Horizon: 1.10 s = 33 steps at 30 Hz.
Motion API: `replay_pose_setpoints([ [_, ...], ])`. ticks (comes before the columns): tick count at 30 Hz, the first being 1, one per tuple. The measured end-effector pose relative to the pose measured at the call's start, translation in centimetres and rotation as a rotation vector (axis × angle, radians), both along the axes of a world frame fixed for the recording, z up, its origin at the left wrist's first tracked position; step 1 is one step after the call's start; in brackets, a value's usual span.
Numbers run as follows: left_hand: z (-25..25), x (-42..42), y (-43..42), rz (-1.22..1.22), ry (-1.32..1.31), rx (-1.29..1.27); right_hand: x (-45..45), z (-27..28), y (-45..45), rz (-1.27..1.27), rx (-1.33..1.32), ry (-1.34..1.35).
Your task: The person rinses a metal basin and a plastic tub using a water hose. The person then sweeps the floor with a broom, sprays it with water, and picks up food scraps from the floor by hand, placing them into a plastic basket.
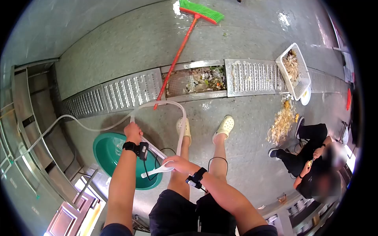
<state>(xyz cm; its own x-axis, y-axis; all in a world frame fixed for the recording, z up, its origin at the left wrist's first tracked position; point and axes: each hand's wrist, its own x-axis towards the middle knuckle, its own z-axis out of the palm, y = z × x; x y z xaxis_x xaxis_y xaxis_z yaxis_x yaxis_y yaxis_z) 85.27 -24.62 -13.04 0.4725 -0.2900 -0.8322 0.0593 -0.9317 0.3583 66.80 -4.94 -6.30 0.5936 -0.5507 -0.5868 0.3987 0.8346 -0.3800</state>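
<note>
A pale, see-through hose (pixel 183 114) comes in from the left wall and loops up in front of me. My left hand (pixel 134 133) is closed around part of it, above the rim of a green plastic tub (pixel 103 142). My right hand (pixel 184 165) grips another stretch of the hose, in front of my legs. A white spoon (pixel 154 170) also sticks out leftward from my right hand. Clear plastic (pixel 117 144) lies inside the tub. Both wrists wear black straps with small devices and cables.
A green-bristled broom (pixel 202 11) lies across a floor drain holding food scraps (pixel 204 80), between metal grates (pixel 254 78). At right stand a white basket of scraps (pixel 291 69), a white plate (pixel 306 96), a scrap pile (pixel 282 122) and a seated person (pixel 311 157). Shelving (pixel 35 102) lines the left.
</note>
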Motion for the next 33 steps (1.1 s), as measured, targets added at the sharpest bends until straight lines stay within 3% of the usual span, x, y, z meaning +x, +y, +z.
replay_pose_setpoints([
  [2, -0.9, 0.4, -0.1, 0.038, -0.015, -0.001, 0.0, 0.3, -0.5, 0.021, 0.031, 0.018],
  [6, -3.0, 3.5, -0.9, -0.138, -0.002, -0.002, 0.9, 0.0, -1.2, -0.006, -0.039, 0.059],
  [12, -1.9, 8.0, -3.0, -0.386, 0.052, 0.125, 5.6, -0.9, -1.8, -0.060, -0.327, 0.199],
  [19, -0.1, 7.8, -1.6, -0.508, -0.033, 0.183, 6.7, 0.9, -1.3, 0.063, -0.276, 0.151],
  [25, 0.3, 6.5, 0.9, -0.296, 0.146, 0.152, 5.5, 1.7, 0.6, 0.144, -0.341, 0.257],
  [33, -0.8, 3.7, 0.7, -0.154, 0.131, -0.056, 3.9, 0.2, 1.2, 0.082, -0.435, 0.351],
])
